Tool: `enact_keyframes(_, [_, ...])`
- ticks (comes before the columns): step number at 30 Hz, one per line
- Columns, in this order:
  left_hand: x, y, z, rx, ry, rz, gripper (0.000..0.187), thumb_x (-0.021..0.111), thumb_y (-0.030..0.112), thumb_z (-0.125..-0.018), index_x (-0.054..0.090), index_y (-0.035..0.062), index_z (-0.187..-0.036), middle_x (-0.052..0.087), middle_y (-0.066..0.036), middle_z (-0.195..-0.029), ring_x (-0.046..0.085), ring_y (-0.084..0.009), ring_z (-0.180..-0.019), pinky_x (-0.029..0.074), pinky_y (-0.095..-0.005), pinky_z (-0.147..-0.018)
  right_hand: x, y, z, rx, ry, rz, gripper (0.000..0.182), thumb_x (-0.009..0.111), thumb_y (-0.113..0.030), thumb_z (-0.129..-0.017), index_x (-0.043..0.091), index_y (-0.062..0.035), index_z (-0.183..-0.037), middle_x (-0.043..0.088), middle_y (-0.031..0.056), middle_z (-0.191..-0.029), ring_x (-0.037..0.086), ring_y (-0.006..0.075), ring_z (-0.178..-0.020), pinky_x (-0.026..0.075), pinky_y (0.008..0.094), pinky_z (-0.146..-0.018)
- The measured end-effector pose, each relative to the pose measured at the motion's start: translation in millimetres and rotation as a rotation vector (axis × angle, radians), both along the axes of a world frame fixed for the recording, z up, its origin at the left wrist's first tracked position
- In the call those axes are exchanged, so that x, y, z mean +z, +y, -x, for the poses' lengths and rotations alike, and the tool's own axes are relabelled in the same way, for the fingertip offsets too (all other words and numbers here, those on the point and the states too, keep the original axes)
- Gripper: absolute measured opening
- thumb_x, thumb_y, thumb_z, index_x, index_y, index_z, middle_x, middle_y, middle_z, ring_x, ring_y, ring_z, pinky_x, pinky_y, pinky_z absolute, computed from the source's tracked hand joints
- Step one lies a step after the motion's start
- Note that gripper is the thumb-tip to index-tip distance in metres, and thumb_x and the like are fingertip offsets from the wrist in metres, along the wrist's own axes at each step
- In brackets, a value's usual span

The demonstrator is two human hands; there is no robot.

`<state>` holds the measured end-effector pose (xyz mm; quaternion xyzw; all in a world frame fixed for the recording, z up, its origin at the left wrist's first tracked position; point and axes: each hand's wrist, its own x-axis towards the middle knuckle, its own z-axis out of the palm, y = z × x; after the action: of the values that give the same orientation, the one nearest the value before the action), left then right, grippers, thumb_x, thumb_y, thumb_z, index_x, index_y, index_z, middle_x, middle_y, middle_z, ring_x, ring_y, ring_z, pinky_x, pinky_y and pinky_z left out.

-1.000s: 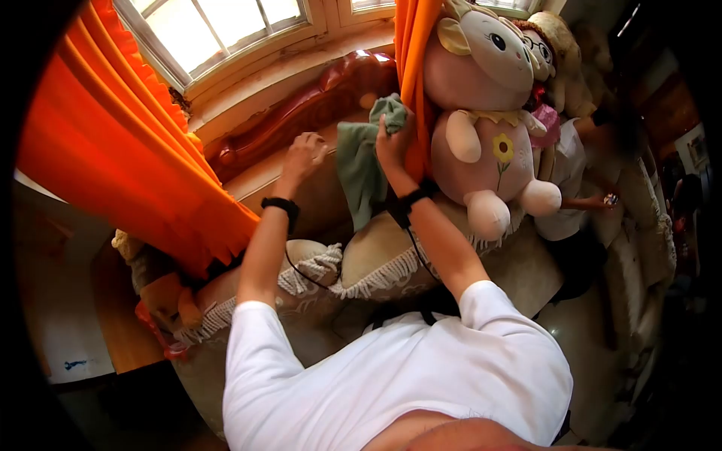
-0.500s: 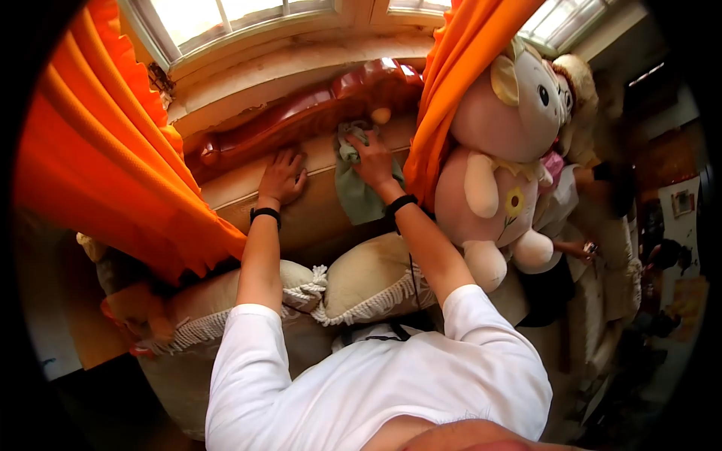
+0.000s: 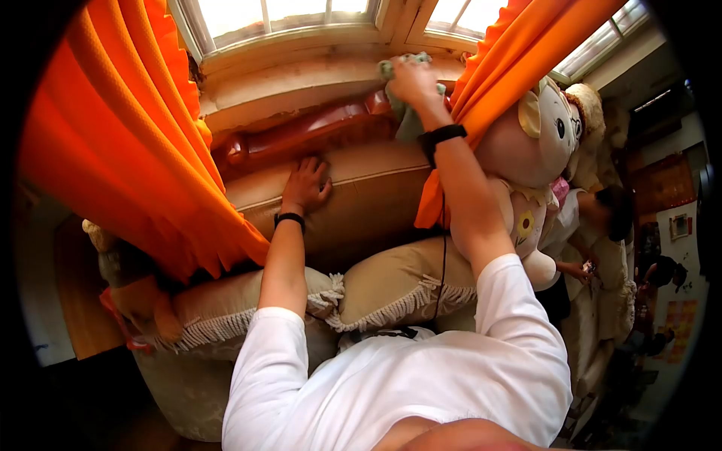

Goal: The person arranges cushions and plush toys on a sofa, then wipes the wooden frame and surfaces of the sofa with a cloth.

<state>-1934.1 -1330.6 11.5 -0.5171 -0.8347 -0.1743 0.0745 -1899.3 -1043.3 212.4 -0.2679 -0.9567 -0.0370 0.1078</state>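
My right hand [image 3: 417, 84] is closed on a grey-green cloth [image 3: 410, 124], raised near the window ledge above the glossy red-brown wooden trim [image 3: 316, 129]. Part of the cloth bunches over the fingers and the rest hangs below the hand. Slight motion blur softens this hand. Flat on the tan sofa back [image 3: 368, 180] rests my left hand [image 3: 306, 186], its fingers spread and holding nothing. Both wrists wear black bands.
Orange curtains [image 3: 135, 150] hang at the left and right. A large pink plush toy [image 3: 519, 146] sits at the right, with another person's hand [image 3: 579, 270] beyond it. Fringed cushions [image 3: 398, 282] lie below my arms. A window ledge [image 3: 301, 83] runs behind the trim.
My right hand has lifted the cloth from the sofa back up toward the window ledge. My left hand stays on the sofa back while the whole view has shifted.
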Motion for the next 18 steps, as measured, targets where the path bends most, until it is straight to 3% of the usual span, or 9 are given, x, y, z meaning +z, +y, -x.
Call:
enact_keyframes(2, [0,0,2,-0.007,0.001,-0.019,0.042,0.054,0.033,-0.086,0.055,0.0071,-0.119,0.052,-0.018,-0.120,0.047,-0.0346,-0.117,0.037,-0.0471,-0.098,-8,-37,14,0.093,-0.058,-0.099,0.022,0.059,-0.019,-0.083,0.070,-0.0102,-0.099,0.069,0.0134,-0.101,0.065,0.0370,-0.096,0.054,0.0443,-0.078])
enact_keyframes(3, [-1,1,1,-0.018,-0.009,-0.032,0.042,0.054,0.033,-0.086,0.055,0.0071,-0.119,0.052,-0.018,-0.119,0.047,-0.0347,-0.115,0.037,-0.0474,-0.098,-26,-42,26,0.076,-0.051,-0.110,0.028,0.061,-0.019,-0.079,0.064,-0.0063,-0.104,0.064,0.0199,-0.109,0.062,0.0374,-0.104,0.055,0.0448,-0.077])
enact_keyframes(7, [-3,2,2,-0.045,-0.030,-0.116,0.040,0.056,0.032,-0.084,0.057,0.0071,-0.115,0.053,-0.018,-0.112,0.048,-0.0347,-0.108,0.039,-0.0474,-0.096,-34,-62,13,0.062,0.192,-0.037,0.028,0.061,-0.015,-0.079,0.064,-0.0058,-0.106,0.063,0.0181,-0.111,0.059,0.0372,-0.107,0.054,0.0448,-0.081])
enact_keyframes(9, [0,1,2,-0.050,-0.048,-0.112,0.038,0.057,0.031,-0.083,0.057,0.0072,-0.113,0.053,-0.017,-0.111,0.049,-0.0345,-0.108,0.040,-0.0468,-0.095,-17,-38,-4,0.084,0.073,-0.060,0.032,0.062,-0.015,-0.080,0.062,-0.0044,-0.111,0.063,0.0165,-0.113,0.059,0.0362,-0.109,0.054,0.0451,-0.082])
enact_keyframes(11, [-1,2,1,-0.043,-0.025,-0.135,0.037,0.058,0.030,-0.083,0.058,0.0071,-0.111,0.054,-0.017,-0.110,0.049,-0.0347,-0.107,0.040,-0.0463,-0.094,-11,-25,1,0.073,0.121,-0.100,0.028,0.063,-0.017,-0.081,0.067,-0.0052,-0.106,0.066,0.0139,-0.109,0.060,0.0330,-0.110,0.055,0.0440,-0.081])
enact_keyframes(13, [-4,2,0,-0.046,-0.022,-0.133,0.036,0.058,0.030,-0.083,0.058,0.0071,-0.111,0.054,-0.017,-0.110,0.049,-0.0347,-0.107,0.040,-0.0460,-0.094,-9,-30,16,-0.017,-0.063,-0.038,0.019,0.063,-0.016,-0.082,0.072,-0.0081,-0.096,0.070,0.0120,-0.101,0.061,0.0305,-0.110,0.055,0.0413,-0.081])
enact_keyframes(14, [-2,4,2,-0.048,-0.016,-0.133,0.036,0.058,0.030,-0.083,0.058,0.0071,-0.110,0.054,-0.017,-0.110,0.049,-0.0348,-0.107,0.040,-0.0457,-0.094,-15,-42,22,-0.049,0.014,-0.123,0.014,0.063,-0.015,-0.082,0.075,-0.0108,-0.088,0.071,0.0094,-0.096,0.062,0.0282,-0.107,0.055,0.0385,-0.080])
enact_keyframes(18, [-6,3,0,-0.019,0.012,-0.116,0.036,0.059,0.030,-0.082,0.057,0.0070,-0.110,0.054,-0.017,-0.110,0.049,-0.0349,-0.108,0.040,-0.0454,-0.093,-31,-70,30,-0.006,0.086,-0.145,0.015,0.063,-0.014,-0.082,0.074,-0.0088,-0.091,0.071,0.0085,-0.098,0.062,0.0276,-0.105,0.055,0.0383,-0.079])
